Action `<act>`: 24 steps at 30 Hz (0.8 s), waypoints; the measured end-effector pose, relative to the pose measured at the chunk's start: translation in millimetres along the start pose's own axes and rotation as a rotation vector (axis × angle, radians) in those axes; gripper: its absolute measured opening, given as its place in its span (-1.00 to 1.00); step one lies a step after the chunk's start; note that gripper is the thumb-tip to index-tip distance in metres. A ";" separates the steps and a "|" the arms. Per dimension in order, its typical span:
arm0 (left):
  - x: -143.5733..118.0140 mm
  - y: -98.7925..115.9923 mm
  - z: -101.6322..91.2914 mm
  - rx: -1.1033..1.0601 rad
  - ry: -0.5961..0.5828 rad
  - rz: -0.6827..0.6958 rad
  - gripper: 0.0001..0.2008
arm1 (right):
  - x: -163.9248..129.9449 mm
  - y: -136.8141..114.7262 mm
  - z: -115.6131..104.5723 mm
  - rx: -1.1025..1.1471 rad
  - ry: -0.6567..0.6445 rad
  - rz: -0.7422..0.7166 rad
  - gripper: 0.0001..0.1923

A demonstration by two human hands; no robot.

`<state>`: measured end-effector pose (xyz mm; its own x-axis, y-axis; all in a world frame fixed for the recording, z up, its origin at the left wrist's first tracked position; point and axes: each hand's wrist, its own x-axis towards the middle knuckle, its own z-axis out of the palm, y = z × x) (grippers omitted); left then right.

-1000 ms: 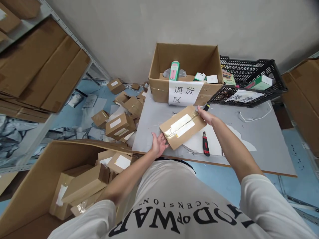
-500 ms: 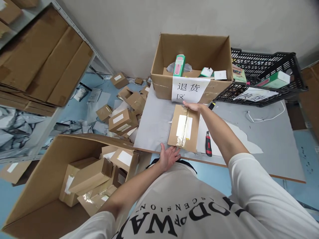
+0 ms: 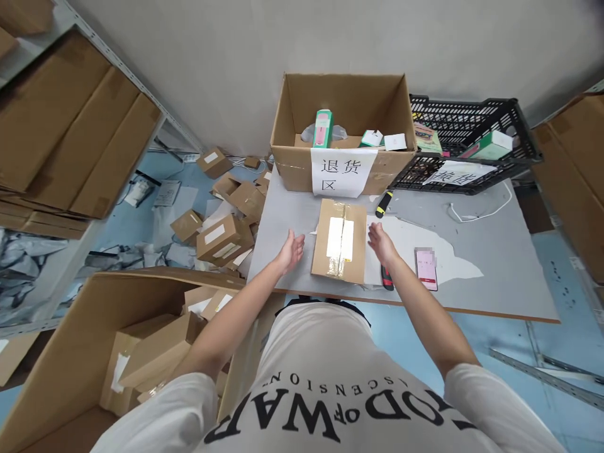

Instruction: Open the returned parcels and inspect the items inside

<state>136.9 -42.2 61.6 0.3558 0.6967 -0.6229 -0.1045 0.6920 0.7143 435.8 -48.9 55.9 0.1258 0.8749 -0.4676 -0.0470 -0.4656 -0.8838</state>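
A taped cardboard box with a white label lies flat on the grey table, close to its front edge. To its left, my left hand hovers with fingers extended, apart from the box. My right hand is just off the box's right side, fingers stretched out and holding nothing. Partly hidden under my right wrist is a red and black utility knife. Behind that hand lies a yellow and black cutter. A phone with a lit screen rests right of my right forearm.
A large open carton with a paper sign and small green boxes stands at the table's back. Beside it is a black plastic crate. At lower left, a big carton holds parcels; more boxes lie on the floor.
My right hand has left the box's far edge and come to its right side. My left hand has moved from the near edge to the left. The phone is now visible.
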 end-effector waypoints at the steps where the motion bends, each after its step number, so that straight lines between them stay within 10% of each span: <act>1: 6.2 8.1 1.3 0.009 -0.023 -0.001 -0.06 | -11.0 8.1 -1.4 0.071 -0.038 0.083 -0.21; 9: 21.0 23.3 23.0 0.084 -0.298 -0.070 -0.08 | -45.2 9.8 12.0 0.241 -0.282 0.154 -0.33; 24: -12.1 6.4 39.6 -0.078 -0.244 0.082 -0.11 | -18.8 -14.8 3.1 -0.019 -0.253 0.158 -0.28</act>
<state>168.7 -53.7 86.3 0.5556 0.6915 -0.4617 -0.2098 0.6540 0.7269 431.1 -58.1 77.7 -0.1328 0.7955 -0.5912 -0.0276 -0.5992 -0.8001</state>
